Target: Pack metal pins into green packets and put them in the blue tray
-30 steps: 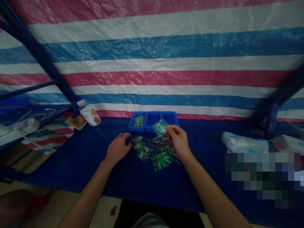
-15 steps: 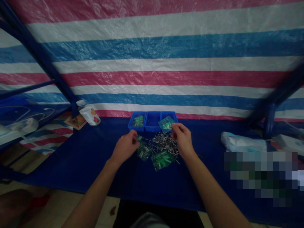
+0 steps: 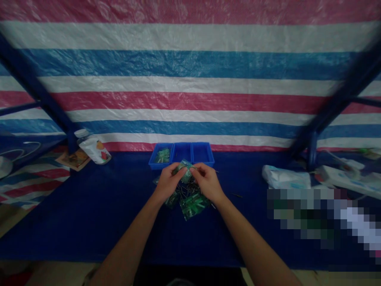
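Both forearms are converging; the left hand (image 3: 167, 183) and right hand (image 3: 207, 183) are pinching a small green packet (image 3: 185, 171) with their fingers above the metal pins (image 3: 186, 190).

- The left hand (image 3: 169, 182) and right hand (image 3: 207, 182) met at the middle of the table (image 3: 119, 222), both pinching one small packet (image 3: 184, 170) between them.
- Beneath and just before the hands lay a heap of metal pins (image 3: 186, 190), with another packet (image 3: 194, 205) on its near side.
- Behind the hands a three-part tray (image 3: 181, 153) stood against the striped sheet (image 3: 190, 79); its left compartment held a further packet (image 3: 162, 155).
- A bottle (image 3: 94, 146) lay far left of the tray, beside a frame post (image 3: 70, 140).
- A plastic bag (image 3: 285, 178) lay well to the right.
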`<action>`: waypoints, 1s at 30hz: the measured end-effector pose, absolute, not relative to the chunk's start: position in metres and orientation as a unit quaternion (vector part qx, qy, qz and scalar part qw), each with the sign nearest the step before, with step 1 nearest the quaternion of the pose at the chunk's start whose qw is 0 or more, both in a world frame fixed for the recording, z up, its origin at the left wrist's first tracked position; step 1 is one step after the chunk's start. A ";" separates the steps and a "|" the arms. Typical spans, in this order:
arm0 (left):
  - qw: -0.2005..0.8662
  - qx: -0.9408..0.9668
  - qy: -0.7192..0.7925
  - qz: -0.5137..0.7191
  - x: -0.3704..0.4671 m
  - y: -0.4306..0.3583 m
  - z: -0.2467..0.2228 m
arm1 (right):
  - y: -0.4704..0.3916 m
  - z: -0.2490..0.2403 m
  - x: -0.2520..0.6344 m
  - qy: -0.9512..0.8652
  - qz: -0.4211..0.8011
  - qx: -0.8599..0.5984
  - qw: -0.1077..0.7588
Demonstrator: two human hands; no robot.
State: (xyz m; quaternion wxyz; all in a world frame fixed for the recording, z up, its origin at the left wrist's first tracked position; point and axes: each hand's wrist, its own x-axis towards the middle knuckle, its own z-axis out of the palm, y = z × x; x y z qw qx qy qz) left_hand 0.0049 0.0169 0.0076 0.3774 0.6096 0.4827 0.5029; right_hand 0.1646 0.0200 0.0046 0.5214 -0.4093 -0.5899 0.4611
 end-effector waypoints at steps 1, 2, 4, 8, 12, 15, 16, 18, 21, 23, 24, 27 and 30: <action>0.382 0.606 0.484 0.503 0.004 0.016 0.005 | 0.020 0.003 0.164 -0.598 0.456 -0.408 0.517; 0.386 0.601 0.486 0.504 0.003 0.015 0.003 | 0.019 0.003 0.163 -0.604 0.452 -0.408 0.514; 0.384 0.593 0.491 0.509 0.001 0.013 0.001 | 0.018 0.002 0.162 -0.607 0.452 -0.406 0.511; 0.370 0.592 0.493 0.520 -0.002 0.008 0.003 | 0.016 0.003 0.160 -0.618 0.482 -0.387 0.485; 0.359 0.602 0.494 0.515 0.000 0.004 0.007 | 0.013 0.005 0.159 -0.632 0.481 -0.392 0.464; 0.360 0.593 0.498 0.520 0.001 0.001 0.009 | 0.012 0.007 0.160 -0.634 0.479 -0.396 0.461; 0.364 0.588 0.498 0.524 0.002 0.001 0.009 | 0.012 0.008 0.160 -0.634 0.480 -0.394 0.462; 0.376 0.577 0.495 0.530 0.002 0.000 0.010 | 0.011 0.008 0.160 -0.632 0.479 -0.392 0.466; 0.390 0.571 0.492 0.529 0.000 0.000 0.009 | 0.011 0.009 0.160 -0.631 0.477 -0.390 0.472; 0.386 0.579 0.496 0.520 -0.002 0.000 0.009 | 0.012 0.009 0.160 -0.629 0.478 -0.388 0.475; 0.381 0.584 0.499 0.515 -0.003 0.000 0.009 | 0.012 0.009 0.160 -0.628 0.479 -0.388 0.475; 0.373 0.592 0.503 0.508 -0.005 -0.001 0.008 | 0.011 0.008 0.160 -0.630 0.478 -0.386 0.474; 0.368 0.596 0.504 0.506 -0.007 -0.001 0.007 | 0.011 0.007 0.160 -0.633 0.477 -0.380 0.476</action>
